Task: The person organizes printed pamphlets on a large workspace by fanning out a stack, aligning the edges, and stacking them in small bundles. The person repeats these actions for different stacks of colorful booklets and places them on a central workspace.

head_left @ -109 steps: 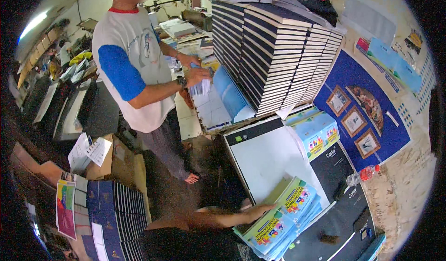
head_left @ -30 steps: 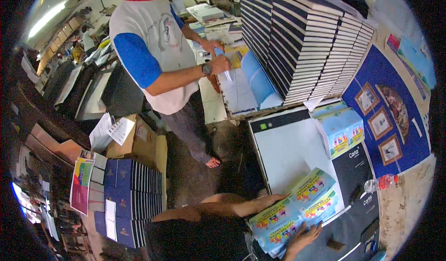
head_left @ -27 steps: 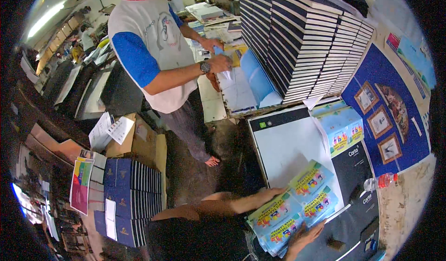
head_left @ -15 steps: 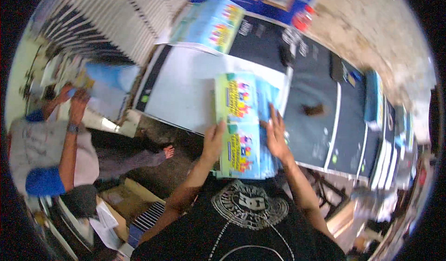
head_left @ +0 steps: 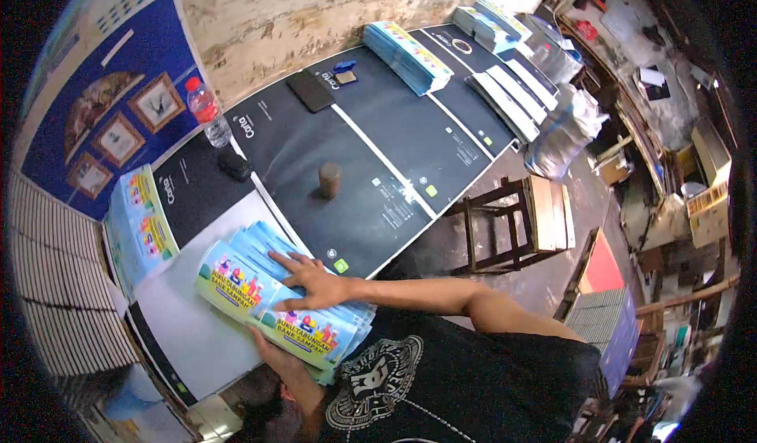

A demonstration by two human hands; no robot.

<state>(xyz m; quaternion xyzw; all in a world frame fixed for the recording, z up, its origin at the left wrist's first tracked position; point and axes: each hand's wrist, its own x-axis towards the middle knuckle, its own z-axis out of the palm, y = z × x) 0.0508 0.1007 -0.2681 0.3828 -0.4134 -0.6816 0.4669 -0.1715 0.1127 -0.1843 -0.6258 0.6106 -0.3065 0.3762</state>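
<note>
A fanned stack of printed cover sheets [head_left: 234, 273], light blue with yellow-green edges and colourful figures, lies over the near end of the table. My left hand [head_left: 276, 358] grips its near edge; the fingers are partly hidden by the sheets. Across the top of the stack lies my right hand [head_left: 314, 282], fingers spread over the blue sheets. Under the stack a pale board [head_left: 177, 317] shows. Another pile of the same sheets [head_left: 142, 218] rests just beyond it at the left.
On the black tabletop [head_left: 378, 139] stand a brown cylinder [head_left: 329, 181] and a red-capped bottle [head_left: 209, 113]. A dark flat case [head_left: 311, 91] lies near the wall. More sheet stacks [head_left: 406, 58] sit toward the far end. A wooden stool [head_left: 544, 214] stands beside the table.
My view has swung to the right, so the stack now appears at lower left. My right hand has moved from the stack's right side onto its top, and the sheets look more fanned.
</note>
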